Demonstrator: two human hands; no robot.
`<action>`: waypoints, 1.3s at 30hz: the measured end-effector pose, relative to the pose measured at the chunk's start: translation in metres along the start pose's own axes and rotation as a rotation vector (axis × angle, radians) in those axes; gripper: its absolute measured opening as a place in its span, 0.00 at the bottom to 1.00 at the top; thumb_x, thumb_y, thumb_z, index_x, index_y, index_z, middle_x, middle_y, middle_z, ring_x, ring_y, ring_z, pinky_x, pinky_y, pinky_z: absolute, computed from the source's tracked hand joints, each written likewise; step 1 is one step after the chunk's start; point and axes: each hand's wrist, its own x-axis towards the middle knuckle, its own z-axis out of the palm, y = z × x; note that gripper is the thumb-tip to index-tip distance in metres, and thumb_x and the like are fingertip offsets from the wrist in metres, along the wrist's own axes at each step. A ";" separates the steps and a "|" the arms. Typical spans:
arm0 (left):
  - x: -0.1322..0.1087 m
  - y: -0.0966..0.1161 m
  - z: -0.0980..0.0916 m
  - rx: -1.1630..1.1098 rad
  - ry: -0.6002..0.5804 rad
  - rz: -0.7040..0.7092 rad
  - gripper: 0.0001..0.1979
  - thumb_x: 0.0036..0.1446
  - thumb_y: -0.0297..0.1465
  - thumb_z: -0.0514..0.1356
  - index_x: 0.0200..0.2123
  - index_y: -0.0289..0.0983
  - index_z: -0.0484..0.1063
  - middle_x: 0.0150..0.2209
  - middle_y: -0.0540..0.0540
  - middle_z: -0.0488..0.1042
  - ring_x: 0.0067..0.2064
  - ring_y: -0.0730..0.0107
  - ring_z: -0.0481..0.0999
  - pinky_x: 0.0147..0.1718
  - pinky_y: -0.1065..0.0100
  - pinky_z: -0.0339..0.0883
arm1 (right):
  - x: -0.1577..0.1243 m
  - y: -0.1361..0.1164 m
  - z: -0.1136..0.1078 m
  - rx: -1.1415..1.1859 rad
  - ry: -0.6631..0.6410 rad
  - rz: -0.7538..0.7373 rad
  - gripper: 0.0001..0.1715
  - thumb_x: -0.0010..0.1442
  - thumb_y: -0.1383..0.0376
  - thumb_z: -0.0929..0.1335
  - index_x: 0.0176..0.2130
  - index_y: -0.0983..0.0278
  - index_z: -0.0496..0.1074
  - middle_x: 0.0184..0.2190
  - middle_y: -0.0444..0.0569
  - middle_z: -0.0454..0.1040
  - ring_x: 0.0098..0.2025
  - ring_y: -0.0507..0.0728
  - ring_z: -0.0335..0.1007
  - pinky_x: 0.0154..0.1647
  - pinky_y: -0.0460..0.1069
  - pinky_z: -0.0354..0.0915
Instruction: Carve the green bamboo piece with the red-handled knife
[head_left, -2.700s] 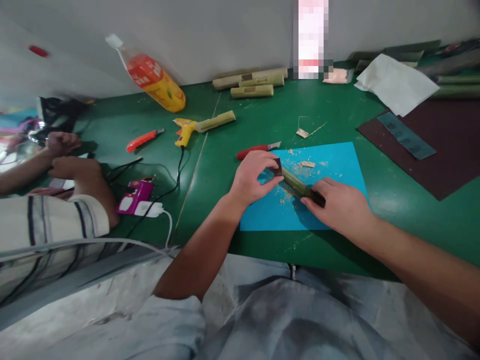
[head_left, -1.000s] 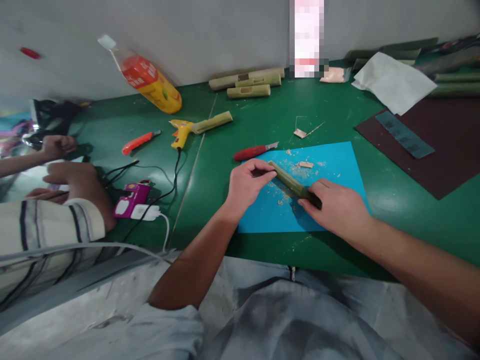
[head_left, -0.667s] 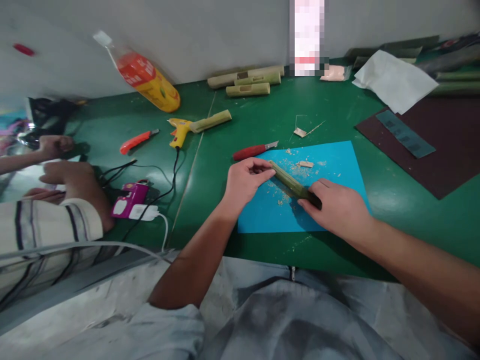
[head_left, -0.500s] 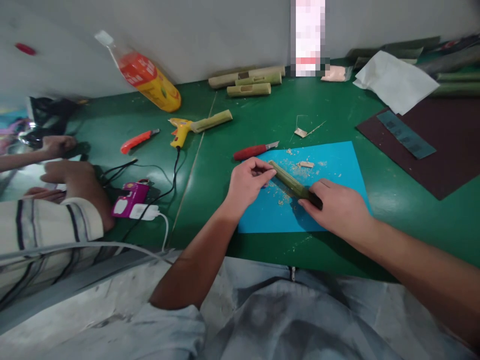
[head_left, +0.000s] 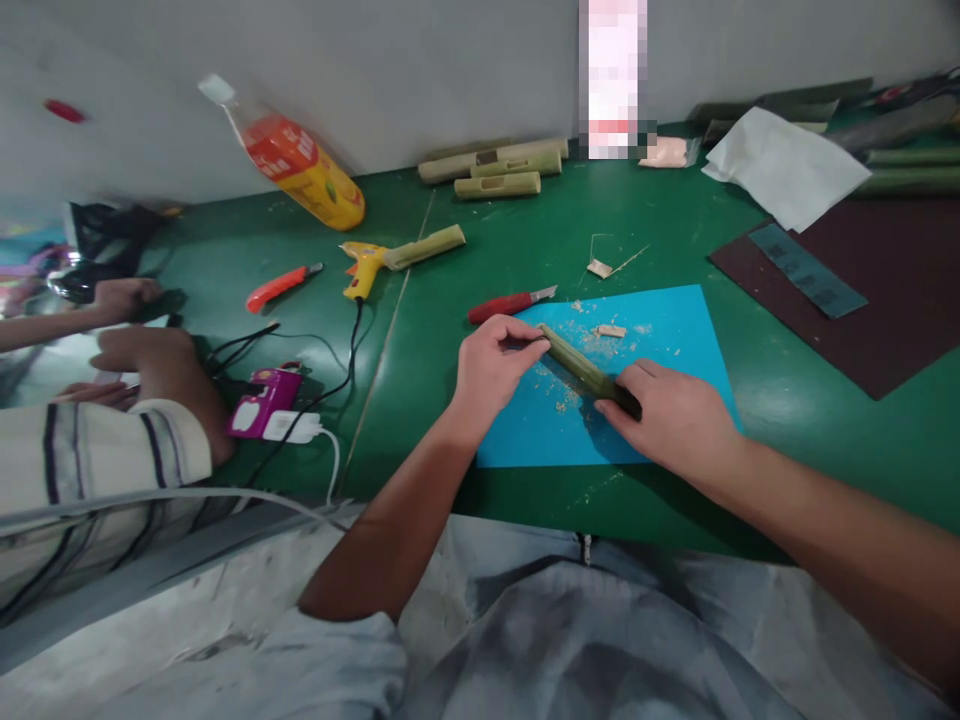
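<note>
A green bamboo tube (head_left: 576,362) slants over a blue sheet (head_left: 675,350) strewn with shavings. My right hand (head_left: 671,408) is wrapped round its lower right end. At the upper left end, my left hand (head_left: 495,365) has thumb and index finger pressed together at the tip; whether they grip the tube or something small is hidden. A red knife (head_left: 504,306) with its blade out lies just above my left hand. Near the tube, a small pale wood chip (head_left: 611,331) rests on the sheet.
A glue gun (head_left: 365,270), an orange cutter (head_left: 277,288), a purple power block (head_left: 266,402) and a juice bottle (head_left: 307,170) stand or lie left. Cut bamboo pieces (head_left: 498,185) line the wall. A ruler (head_left: 808,270) lies on a dark board (head_left: 889,330). Another person's arm (head_left: 161,365) is at left.
The view has shifted very slightly. Both hands and the bamboo tube keep nearly the same positions.
</note>
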 end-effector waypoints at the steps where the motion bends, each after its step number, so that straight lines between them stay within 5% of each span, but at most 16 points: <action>1: 0.001 -0.001 -0.001 0.009 -0.006 0.019 0.08 0.52 0.33 0.75 0.35 0.39 0.82 0.39 0.47 0.84 0.39 0.65 0.83 0.43 0.63 0.79 | 0.000 0.000 0.000 -0.002 0.000 -0.001 0.15 0.71 0.53 0.68 0.40 0.62 0.76 0.40 0.51 0.80 0.37 0.59 0.76 0.31 0.53 0.53; 8: 0.001 -0.001 -0.001 -0.030 -0.089 -0.042 0.08 0.53 0.35 0.74 0.36 0.39 0.84 0.39 0.45 0.86 0.37 0.66 0.81 0.38 0.64 0.77 | 0.001 -0.001 -0.001 0.007 -0.006 0.008 0.15 0.70 0.53 0.69 0.40 0.62 0.75 0.40 0.51 0.80 0.38 0.59 0.76 0.31 0.53 0.54; 18: -0.001 0.008 0.001 -0.096 -0.073 -0.185 0.13 0.52 0.35 0.75 0.37 0.36 0.80 0.23 0.52 0.75 0.21 0.77 0.69 0.19 0.73 0.64 | 0.001 -0.001 0.000 0.012 -0.003 0.005 0.15 0.70 0.54 0.69 0.39 0.62 0.75 0.39 0.51 0.80 0.37 0.59 0.75 0.30 0.53 0.53; 22: -0.001 0.005 0.001 -0.021 -0.055 -0.161 0.10 0.56 0.37 0.72 0.35 0.37 0.78 0.23 0.52 0.75 0.22 0.76 0.70 0.21 0.72 0.63 | 0.001 -0.001 -0.002 -0.007 -0.018 0.006 0.15 0.70 0.54 0.69 0.40 0.63 0.76 0.40 0.51 0.80 0.37 0.59 0.76 0.31 0.53 0.53; 27: 0.000 -0.004 -0.002 0.167 -0.073 0.051 0.07 0.61 0.36 0.68 0.36 0.39 0.75 0.31 0.51 0.80 0.30 0.72 0.75 0.31 0.68 0.70 | 0.000 -0.004 -0.002 -0.047 -0.019 -0.006 0.17 0.71 0.53 0.68 0.40 0.63 0.77 0.39 0.52 0.80 0.36 0.60 0.76 0.30 0.54 0.52; 31: -0.003 -0.007 -0.004 0.147 -0.144 0.019 0.07 0.67 0.36 0.65 0.39 0.40 0.72 0.31 0.49 0.80 0.30 0.71 0.77 0.31 0.67 0.70 | -0.002 -0.005 0.002 -0.105 0.052 -0.052 0.17 0.71 0.53 0.68 0.39 0.62 0.77 0.36 0.52 0.79 0.35 0.60 0.75 0.31 0.54 0.51; 39: 0.004 -0.014 0.002 0.074 0.032 0.039 0.07 0.61 0.35 0.69 0.38 0.39 0.78 0.32 0.51 0.80 0.31 0.73 0.76 0.34 0.68 0.70 | -0.001 -0.004 0.003 -0.142 0.079 -0.058 0.16 0.70 0.53 0.69 0.39 0.63 0.77 0.36 0.52 0.79 0.34 0.59 0.74 0.31 0.54 0.49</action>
